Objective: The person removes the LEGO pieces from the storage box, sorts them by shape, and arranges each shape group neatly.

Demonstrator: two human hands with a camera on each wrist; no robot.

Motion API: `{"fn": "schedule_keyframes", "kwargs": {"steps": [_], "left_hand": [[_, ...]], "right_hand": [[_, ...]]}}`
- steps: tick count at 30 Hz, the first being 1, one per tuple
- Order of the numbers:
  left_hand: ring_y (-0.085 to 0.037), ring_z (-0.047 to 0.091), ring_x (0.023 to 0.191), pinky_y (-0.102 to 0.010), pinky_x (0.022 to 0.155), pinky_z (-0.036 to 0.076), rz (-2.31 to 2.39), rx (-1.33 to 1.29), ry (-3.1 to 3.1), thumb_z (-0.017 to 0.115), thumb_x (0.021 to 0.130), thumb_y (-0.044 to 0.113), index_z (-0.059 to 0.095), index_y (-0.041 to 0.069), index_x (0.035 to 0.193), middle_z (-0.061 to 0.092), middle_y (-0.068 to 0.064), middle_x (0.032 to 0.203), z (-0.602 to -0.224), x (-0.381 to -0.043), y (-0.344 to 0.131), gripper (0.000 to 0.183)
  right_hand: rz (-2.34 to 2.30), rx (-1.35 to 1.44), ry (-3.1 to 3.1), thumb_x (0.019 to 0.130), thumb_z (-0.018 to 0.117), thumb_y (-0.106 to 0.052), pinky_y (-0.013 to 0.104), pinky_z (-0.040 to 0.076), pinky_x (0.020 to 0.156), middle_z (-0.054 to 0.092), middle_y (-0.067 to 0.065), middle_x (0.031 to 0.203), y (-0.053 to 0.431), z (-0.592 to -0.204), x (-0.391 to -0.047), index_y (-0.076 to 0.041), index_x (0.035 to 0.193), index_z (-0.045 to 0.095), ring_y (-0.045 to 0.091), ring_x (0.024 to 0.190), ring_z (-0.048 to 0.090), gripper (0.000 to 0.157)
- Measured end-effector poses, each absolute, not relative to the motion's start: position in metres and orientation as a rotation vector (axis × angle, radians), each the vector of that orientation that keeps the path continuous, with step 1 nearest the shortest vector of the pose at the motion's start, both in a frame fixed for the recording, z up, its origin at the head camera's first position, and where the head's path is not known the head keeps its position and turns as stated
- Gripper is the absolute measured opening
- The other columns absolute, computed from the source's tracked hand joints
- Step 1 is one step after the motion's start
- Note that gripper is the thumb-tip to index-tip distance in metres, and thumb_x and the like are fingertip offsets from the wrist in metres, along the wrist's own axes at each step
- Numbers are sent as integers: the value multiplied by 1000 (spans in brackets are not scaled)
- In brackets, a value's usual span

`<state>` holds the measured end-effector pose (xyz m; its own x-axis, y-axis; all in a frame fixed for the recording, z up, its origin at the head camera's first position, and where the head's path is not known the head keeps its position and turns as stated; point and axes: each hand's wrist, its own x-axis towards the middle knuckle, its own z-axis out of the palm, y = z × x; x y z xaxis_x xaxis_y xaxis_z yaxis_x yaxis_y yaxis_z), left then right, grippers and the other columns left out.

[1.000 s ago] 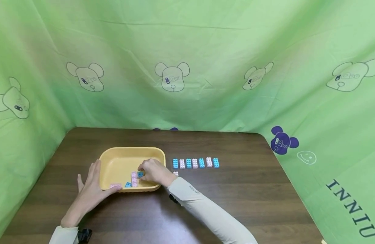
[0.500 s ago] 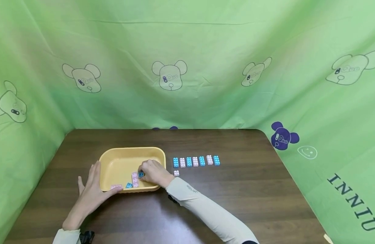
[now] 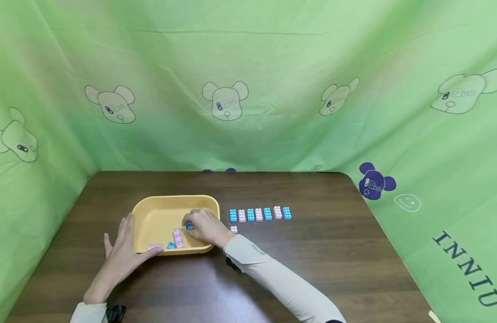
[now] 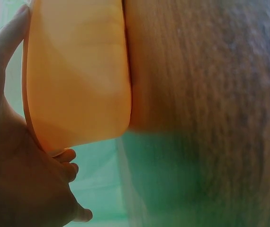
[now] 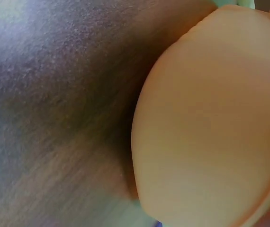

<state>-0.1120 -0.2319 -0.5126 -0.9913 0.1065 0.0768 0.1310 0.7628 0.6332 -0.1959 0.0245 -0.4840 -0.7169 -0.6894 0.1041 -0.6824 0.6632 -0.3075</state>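
Desk [image 3: 313, 251], dark wood grain; entries run from its left edge to its right.

Left hand [image 3: 120, 258]: pale sleeve [image 3: 88, 313], black wrist device [image 3: 116, 313]. Fingers long and spread wide, laid against the left end of the tray; thumb stretched along its near rim, at the near left corner.

Tray [image 3: 155, 220]: 1, yellow, rounded corners, standing in the left half of the desk, set in from the far and left edges. Contents, along the near wall:
- flat pink brick [image 3: 154, 246], 1, just beside the left thumb;
- small blue brick [image 3: 171, 245], 1, lying askew;
- long pink piece [image 3: 178, 237], slightly tilted toward the far left; 1 brick or 2 end to end, cannot tell.

Right hand [image 3: 208, 226]: reaches over the tray's right end. Thumb and fingers bent nearly together, pinching 1 studded blue brick [image 3: 189, 225], partly covered by the fingers, within the tray's right half.

Short pink brick [image 3: 234, 229]: 1, on the desk, near the right wrist.

Row of bricks [image 3: 258, 214]: 7, studded, roughly parallel to the far edge, beyond the tray's right end; blue and pink alternating, blue at both ends, narrow gaps between.

Green curtain [image 3: 248, 54]: behind the far edge, bear-head prints; 1 purple, by the right edge.
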Motion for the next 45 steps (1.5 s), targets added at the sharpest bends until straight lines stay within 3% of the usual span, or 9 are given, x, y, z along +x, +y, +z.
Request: {"fn": "schedule_keyframes", "kwargs": {"steps": [4, 12, 19, 26, 28, 34, 36, 45], "left_hand": [[-55, 3, 157, -81, 111, -18, -1056, -193, -2909, 83, 86, 57, -3, -3, 167, 7, -35, 171, -514, -111, -233, 133], [-55, 3, 157, -80, 112, -19, -1061, -199, -2911, 83, 86, 58, -4, -2, 167, 5, -34, 171, -514, -112, -233, 133], [-56, 3, 157, -80, 112, -19, -1061, -193, -2912, 83, 86, 58, -5, -2, 167, 5, -34, 171, -512, -112, -232, 134], [-54, 2, 158, -79, 112, -20, -1063, -184, -2909, 83, 86, 58, -5, -1, 167, 5, -34, 171, -514, -113, -232, 134], [-54, 3, 157, -79, 112, -19, -1060, -183, -2910, 83, 85, 58, -4, -1, 167, 6, -34, 171, -514, -112, -232, 134], [-55, 3, 157, -79, 112, -19, -1064, -179, -2918, 83, 85, 59, -5, -1, 167, 5, -34, 171, -513, -112, -231, 135], [-55, 4, 157, -79, 112, -19, -1067, -179, -2911, 83, 85, 59, -5, -1, 168, 6, -34, 171, -513, -112, -231, 134], [-55, 5, 157, -80, 112, -18, -1061, -201, -2873, 83, 86, 58, -3, -1, 168, 8, -35, 170, -515, -109, -231, 133]], "right_hand": [[-595, -1158, 2836, 90, 85, -9, 14, 51, 74, 76, 1, 97, 25, -481, -196, -9, 103, 75, 8, 81, 65, 16], [-656, -1274, 2787, 97, 79, -9, 11, 51, 74, 75, 7, 113, 33, -473, -194, -6, 120, 79, 11, 84, 69, 24], [-783, -1321, 2795, 94, 82, -9, 19, 56, 85, 79, 3, 108, 43, -465, -195, -7, 109, 81, 16, 98, 74, 16], [-994, -1162, 2801, 91, 85, -7, 17, 57, 81, 79, 6, 97, 56, -458, -193, -5, 100, 77, 15, 89, 74, 13], [-1051, -1161, 2799, 91, 84, -6, 17, 57, 82, 78, 8, 101, 61, -458, -193, -3, 104, 76, 18, 90, 75, 15], [-1098, -1240, 2833, 95, 79, -6, 24, 58, 81, 74, 11, 113, 84, -461, -192, 2, 119, 77, 22, 97, 72, 25], [-1117, -1248, 2843, 96, 79, -7, 25, 58, 78, 74, 10, 113, 93, -462, -191, 0, 117, 79, 21, 95, 72, 23], [-1141, -1184, 2957, 89, 86, -9, 37, 58, 91, 79, 3, 105, 131, -467, -185, -4, 111, 80, 21, 101, 71, 23]]}}
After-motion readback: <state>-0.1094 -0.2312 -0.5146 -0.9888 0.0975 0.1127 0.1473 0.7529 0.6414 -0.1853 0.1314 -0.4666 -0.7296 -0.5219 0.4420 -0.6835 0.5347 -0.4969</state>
